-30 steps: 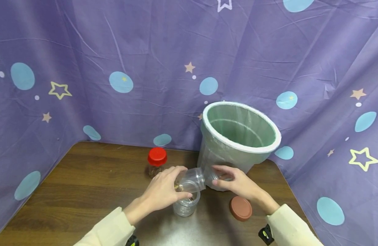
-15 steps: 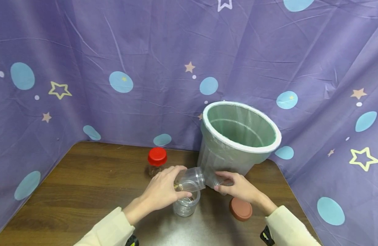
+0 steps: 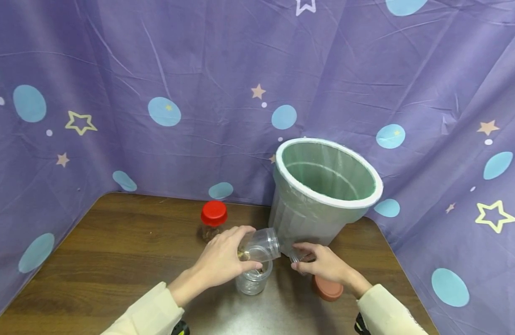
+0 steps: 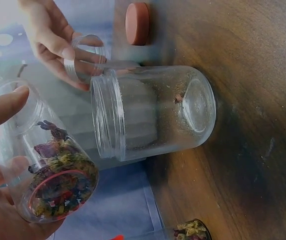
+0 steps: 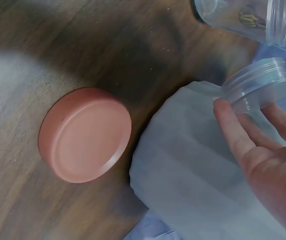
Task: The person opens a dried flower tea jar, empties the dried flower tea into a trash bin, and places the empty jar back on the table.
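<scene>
My left hand (image 3: 221, 258) grips a clear jar (image 3: 261, 244) tilted mouth to the right. Dried flowers (image 4: 65, 172) lie towards its base in the left wrist view. Below it stands an uncapped clear jar (image 3: 254, 284), with only a small reddish bit (image 4: 178, 98) seen near its bottom. To the right, my right hand (image 3: 326, 266) pinches a clear screw lid (image 5: 257, 85) between thumb and fingers, apart from both jars. A brownish-pink lid (image 3: 328, 289) lies on the table just in front of that hand, partly covered by it in the head view.
A large pale bin (image 3: 308, 223) with a white rim stands behind my right hand. At the back, left of the bin, is a red-capped jar (image 3: 214, 214) with dark dried contents. Purple patterned cloth (image 3: 224, 116) encloses the wooden table (image 3: 115, 260).
My right hand has moved down, nearer to me, with the clear lid, and now partly covers the pink lid. The left hand and its tilted jar have stayed in place.
</scene>
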A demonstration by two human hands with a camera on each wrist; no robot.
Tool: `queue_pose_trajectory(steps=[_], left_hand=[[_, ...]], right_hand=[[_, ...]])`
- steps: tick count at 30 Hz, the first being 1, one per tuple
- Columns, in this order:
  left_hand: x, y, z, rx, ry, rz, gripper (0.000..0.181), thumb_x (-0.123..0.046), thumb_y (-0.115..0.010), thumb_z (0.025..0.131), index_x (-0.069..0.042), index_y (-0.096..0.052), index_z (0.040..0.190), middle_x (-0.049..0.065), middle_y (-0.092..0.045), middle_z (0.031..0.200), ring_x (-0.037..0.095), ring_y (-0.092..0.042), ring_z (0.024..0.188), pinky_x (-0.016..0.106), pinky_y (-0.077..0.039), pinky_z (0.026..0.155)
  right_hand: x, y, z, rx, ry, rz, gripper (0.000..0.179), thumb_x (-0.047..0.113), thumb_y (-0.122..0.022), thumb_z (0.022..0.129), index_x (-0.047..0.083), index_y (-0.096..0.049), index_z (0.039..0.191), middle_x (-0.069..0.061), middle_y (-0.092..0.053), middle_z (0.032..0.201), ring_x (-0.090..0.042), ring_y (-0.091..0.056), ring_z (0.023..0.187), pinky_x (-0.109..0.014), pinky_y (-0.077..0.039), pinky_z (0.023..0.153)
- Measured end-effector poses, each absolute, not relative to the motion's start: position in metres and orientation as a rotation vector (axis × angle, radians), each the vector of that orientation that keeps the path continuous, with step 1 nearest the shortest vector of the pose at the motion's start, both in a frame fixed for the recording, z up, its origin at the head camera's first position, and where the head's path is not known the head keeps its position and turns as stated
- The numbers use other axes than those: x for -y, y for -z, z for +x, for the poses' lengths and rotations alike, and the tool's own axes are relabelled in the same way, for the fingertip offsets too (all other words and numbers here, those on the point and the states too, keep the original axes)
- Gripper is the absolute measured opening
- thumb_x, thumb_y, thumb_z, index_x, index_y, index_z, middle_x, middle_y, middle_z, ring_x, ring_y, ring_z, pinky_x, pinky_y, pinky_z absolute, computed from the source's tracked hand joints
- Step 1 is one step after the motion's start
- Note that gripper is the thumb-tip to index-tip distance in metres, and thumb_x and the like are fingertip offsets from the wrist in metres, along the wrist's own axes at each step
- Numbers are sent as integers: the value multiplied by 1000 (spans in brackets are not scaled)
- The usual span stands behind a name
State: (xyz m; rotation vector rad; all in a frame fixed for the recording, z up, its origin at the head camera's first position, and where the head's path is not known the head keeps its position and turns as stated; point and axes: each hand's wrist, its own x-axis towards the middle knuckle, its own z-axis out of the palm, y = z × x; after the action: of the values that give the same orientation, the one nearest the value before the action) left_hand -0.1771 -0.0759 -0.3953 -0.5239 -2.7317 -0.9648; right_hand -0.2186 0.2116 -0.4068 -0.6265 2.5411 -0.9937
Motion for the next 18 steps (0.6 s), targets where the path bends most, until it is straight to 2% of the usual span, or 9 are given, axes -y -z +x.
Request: queue_pose_trajectory(steps=[5,10,18], left_hand=[[76,396,-177,2733,964,-524,74,-46,-86,68,-17,-58,130,4,-68,118,26,-65,109,50,-51,94],[76,397,-178,2736,978,-515,74,-44,-86,68,-17,-57,130,5,-68,119,27,-65,109,51,-51,94],[76,397,-177,2735,986,-512,75,-45,-86,69,-16,-57,131,5,-68,118,27,-65,109,51,-51,94]], right_hand=[[-213,414,-221,-2621,885,-706,64,37,-69,88,-3,-53,136,-22,-69,116,-29,-71,98,-46,-58,83],[-215,424,-221,-2743,716,-855,62,40,-69,88,-5,-57,130,-20,-70,116,-28,-70,95,-40,-57,80],[-215,442,-215,-2865,364,-956,57,40,-71,88,0,-59,126,-20,-67,116,-35,-68,105,-50,-55,88]])
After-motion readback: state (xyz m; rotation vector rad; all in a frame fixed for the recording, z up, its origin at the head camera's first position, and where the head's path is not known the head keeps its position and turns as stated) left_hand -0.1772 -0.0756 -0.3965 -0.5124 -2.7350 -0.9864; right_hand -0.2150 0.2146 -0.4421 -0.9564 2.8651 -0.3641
